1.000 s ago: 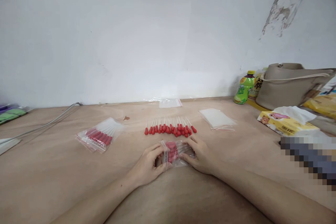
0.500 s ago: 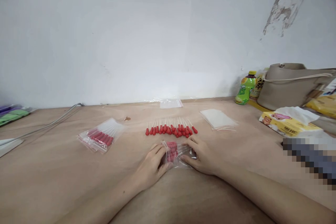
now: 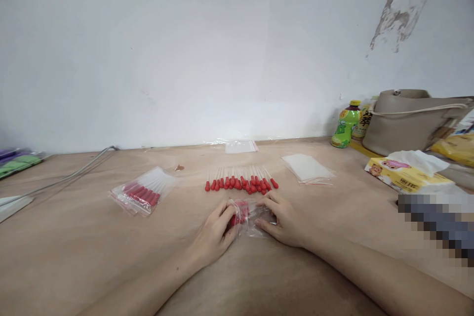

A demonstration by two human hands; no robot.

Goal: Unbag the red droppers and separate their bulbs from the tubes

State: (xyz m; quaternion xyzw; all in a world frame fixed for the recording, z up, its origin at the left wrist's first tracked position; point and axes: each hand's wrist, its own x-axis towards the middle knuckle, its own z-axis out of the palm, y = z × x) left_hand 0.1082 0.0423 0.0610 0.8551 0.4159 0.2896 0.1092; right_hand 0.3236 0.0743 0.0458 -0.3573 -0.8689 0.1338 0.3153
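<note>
At the table's front middle, a clear zip bag (image 3: 254, 229) lies between my two hands. Red-bulbed droppers (image 3: 242, 211) sit at its left end, partly under the plastic. My left hand (image 3: 218, 224) has its fingers closed round the red bulbs and the bag's left edge. Curled thumb and fingers of my right hand (image 3: 277, 217) grip the bag's right part. Just beyond, a row of loose droppers (image 3: 240, 183) lies with red bulbs towards me and thin clear stems pointing away. How many droppers the bag holds cannot be made out.
Filled bags of droppers (image 3: 142, 191) lie to the left, flat bags (image 3: 307, 168) to the right, another bag (image 3: 240, 146) by the wall. A cable (image 3: 81, 173) crosses the left. A green bottle (image 3: 346, 126), grey handbag (image 3: 400, 123) and tissue pack (image 3: 407, 175) stand right.
My left fingers and the red bulbs have shifted slightly left, and some bulbs show brighter beside the fingers. The bag's plastic has creased differently; my right hand stays almost still.
</note>
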